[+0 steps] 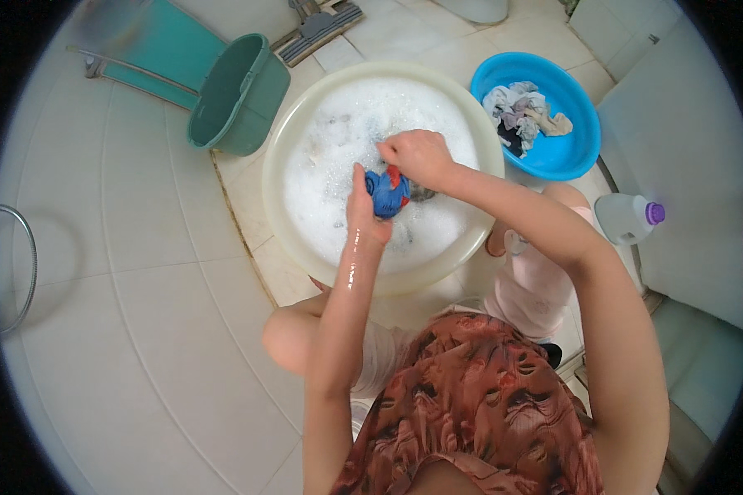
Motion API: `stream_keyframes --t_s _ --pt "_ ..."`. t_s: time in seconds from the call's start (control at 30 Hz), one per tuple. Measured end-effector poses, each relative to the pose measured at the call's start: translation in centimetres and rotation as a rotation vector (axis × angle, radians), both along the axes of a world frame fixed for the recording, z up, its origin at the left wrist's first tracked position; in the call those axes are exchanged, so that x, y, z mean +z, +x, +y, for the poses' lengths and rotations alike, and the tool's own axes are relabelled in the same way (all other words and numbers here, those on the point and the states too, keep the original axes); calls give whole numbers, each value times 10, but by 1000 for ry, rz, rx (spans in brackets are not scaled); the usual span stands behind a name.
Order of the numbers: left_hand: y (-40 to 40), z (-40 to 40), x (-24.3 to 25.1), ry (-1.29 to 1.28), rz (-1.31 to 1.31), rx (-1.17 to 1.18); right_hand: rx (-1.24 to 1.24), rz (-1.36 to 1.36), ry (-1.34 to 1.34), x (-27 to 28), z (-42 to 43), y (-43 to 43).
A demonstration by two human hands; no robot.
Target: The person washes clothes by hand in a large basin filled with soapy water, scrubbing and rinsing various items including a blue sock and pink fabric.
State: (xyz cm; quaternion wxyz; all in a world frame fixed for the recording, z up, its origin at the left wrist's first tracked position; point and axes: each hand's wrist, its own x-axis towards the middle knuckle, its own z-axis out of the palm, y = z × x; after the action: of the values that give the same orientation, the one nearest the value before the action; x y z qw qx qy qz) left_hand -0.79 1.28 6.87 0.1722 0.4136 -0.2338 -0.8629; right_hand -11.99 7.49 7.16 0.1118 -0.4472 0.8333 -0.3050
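Note:
A large cream plastic basin point(273, 185) full of white suds stands on the floor before me. Over its middle, my left hand point(366, 210) holds a wet blue cloth item with red parts point(387, 193), its thumb pointing up along the left side. My right hand point(418, 156) is curled into a fist at the item's upper right, against a red part; its fingertips are partly hidden, so the exact grip is unclear. Just right of the blue item, a dark grey piece of cloth point(422, 193) shows in the foam.
At the upper right stands a blue basin point(585, 133) with crumpled small garments point(526, 114). A jug with a purple cap point(625, 218) is at the right. Behind on the left are a green bucket point(257, 102) and a grey mop head point(322, 31). A metal shower hose point(32, 266) hangs far left.

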Motion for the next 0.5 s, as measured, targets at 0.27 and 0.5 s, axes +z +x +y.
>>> stream_keyframes --t_s 0.27,0.5 --pt "7 -53 40 -191 -29 -214 200 -653 -79 7 -3 -16" --pt "-3 -61 52 -326 93 -392 303 -507 -34 19 -5 -38"
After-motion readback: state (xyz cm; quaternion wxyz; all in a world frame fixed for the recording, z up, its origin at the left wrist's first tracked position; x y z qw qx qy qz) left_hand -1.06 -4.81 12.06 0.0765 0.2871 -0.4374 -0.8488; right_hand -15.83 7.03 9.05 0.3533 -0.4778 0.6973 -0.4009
